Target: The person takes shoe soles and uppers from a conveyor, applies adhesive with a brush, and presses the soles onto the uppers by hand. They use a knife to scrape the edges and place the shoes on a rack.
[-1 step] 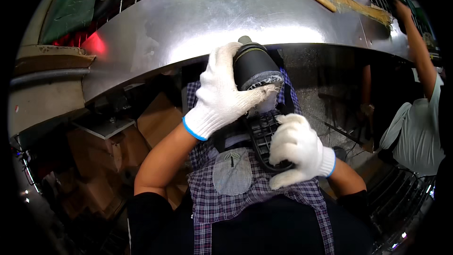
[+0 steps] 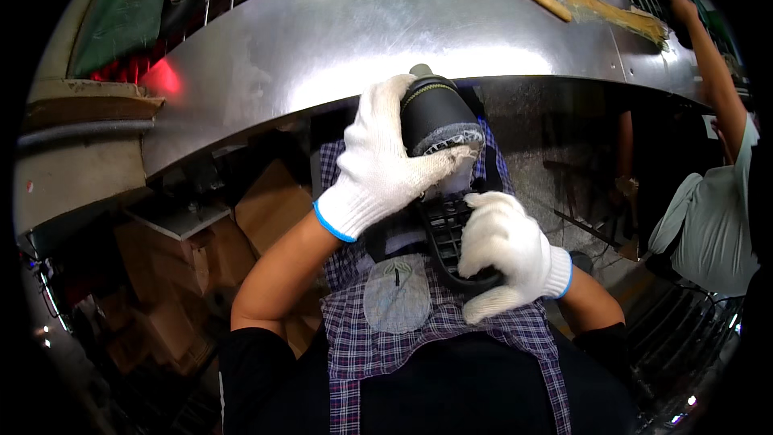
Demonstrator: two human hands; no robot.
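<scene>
My left hand (image 2: 378,161), in a white knitted glove with a blue cuff, grips a black shoe upper (image 2: 435,111). A greenish-grey stub, perhaps part of a shoe last, sticks out at its far end. The upper's near end has a rough grey and white underside, and my left thumb presses there. Below it is a black shoe sole (image 2: 441,229) with a grid of ribs inside. My right hand (image 2: 511,246), in a matching glove, has its fingers curled over the sole's right edge and near end. My right palm hides part of the sole; whether the two pieces are joined I cannot tell.
A shiny metal bench (image 2: 266,72) curves across in front of me. On it, at the far right, lie a wooden-handled tool (image 2: 543,0) and a frayed tan strip (image 2: 620,16). Cardboard boxes (image 2: 173,262) stand low at left. A co-worker's arm (image 2: 717,80) reaches in at right.
The co-worker's hand at far right has moved slightly. My hands keep almost the same hold on the upper and sole, with only a tiny shift.
</scene>
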